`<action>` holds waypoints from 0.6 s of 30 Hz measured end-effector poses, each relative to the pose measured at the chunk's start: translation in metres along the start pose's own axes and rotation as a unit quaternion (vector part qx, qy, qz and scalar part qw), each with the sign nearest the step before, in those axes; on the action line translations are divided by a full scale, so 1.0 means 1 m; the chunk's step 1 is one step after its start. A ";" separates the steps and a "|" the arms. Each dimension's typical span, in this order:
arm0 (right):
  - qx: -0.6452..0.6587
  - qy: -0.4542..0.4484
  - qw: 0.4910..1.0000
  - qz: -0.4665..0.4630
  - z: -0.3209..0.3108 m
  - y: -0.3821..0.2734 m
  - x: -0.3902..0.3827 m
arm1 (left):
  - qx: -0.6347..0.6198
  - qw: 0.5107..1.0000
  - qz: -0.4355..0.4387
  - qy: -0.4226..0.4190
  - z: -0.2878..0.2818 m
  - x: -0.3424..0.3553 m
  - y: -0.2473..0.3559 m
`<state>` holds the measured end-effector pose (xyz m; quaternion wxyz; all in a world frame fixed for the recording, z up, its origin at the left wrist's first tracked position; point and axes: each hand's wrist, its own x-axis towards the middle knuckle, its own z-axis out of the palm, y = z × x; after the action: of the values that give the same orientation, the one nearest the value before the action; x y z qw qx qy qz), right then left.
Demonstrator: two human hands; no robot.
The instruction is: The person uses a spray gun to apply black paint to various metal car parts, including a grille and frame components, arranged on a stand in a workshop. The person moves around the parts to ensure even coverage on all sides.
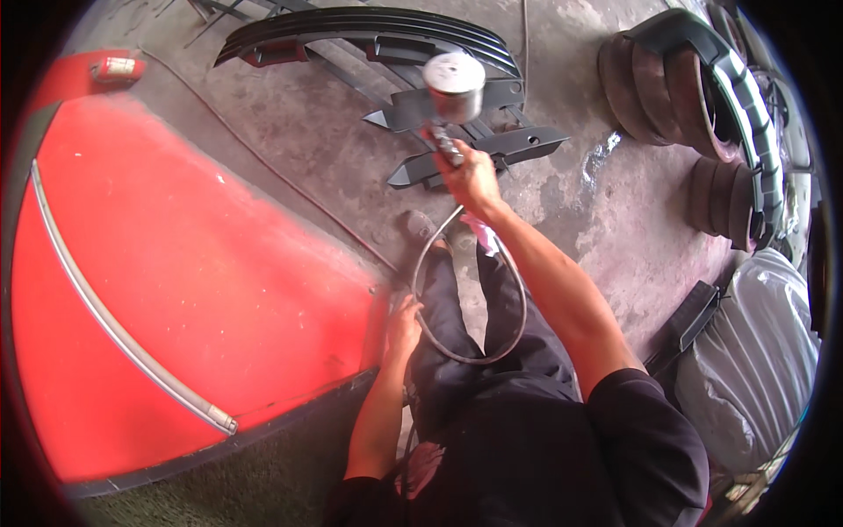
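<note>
My right hand (pixel 474 180) is wrapped round the handle of a spray gun (pixel 446 145), reaching out ahead of me. A pale round paint cup (pixel 455 83) sits on top of the gun, slightly blurred. From the grip a thin air hose (pixel 524 316) hangs in a loop before my legs. My left hand (pixel 404 327) is closed on the hose at the loop's left side, beside the red panel's edge. Just beyond the gun are dark grey trim pieces (pixel 536 140) on a stand, and behind them a long black slatted bumper part (pixel 378 26).
A large red panel (pixel 202 263) fills the left, with a curved grey strip (pixel 105 316) and a red can (pixel 117 68) on it. Another hose (pixel 255 154) crosses the concrete floor. Stacked brown rims (pixel 676 97), a black bumper (pixel 755 114) and a plastic-wrapped bundle (pixel 746 351) stand at right.
</note>
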<state>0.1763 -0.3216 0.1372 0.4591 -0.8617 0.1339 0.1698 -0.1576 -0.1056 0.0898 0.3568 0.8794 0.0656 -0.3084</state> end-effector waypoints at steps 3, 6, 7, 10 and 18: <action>0.014 -0.036 0.997 -0.067 0.016 -0.031 0.003 | -0.016 0.998 -0.043 -0.040 -0.004 -0.003 -0.001; 0.060 -0.067 0.993 -0.075 0.009 -0.047 0.000 | -0.016 0.999 -0.026 -0.031 -0.002 -0.007 -0.004; 0.069 -0.074 0.992 -0.070 0.007 -0.048 -0.001 | -0.013 0.999 -0.035 -0.040 -0.001 -0.007 -0.005; 0.119 0.035 0.989 -0.081 -0.007 0.006 0.005 | -0.005 0.998 -0.028 -0.056 0.005 0.002 -0.001; -0.002 0.231 0.971 0.069 -0.126 0.109 0.004 | 0.003 0.998 -0.014 -0.058 0.007 0.006 -0.005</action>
<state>0.1591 -0.4864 0.1201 0.4017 -0.8671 0.2948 -0.0022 -0.1582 -0.1071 0.0792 0.3525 0.8603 0.0567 -0.3638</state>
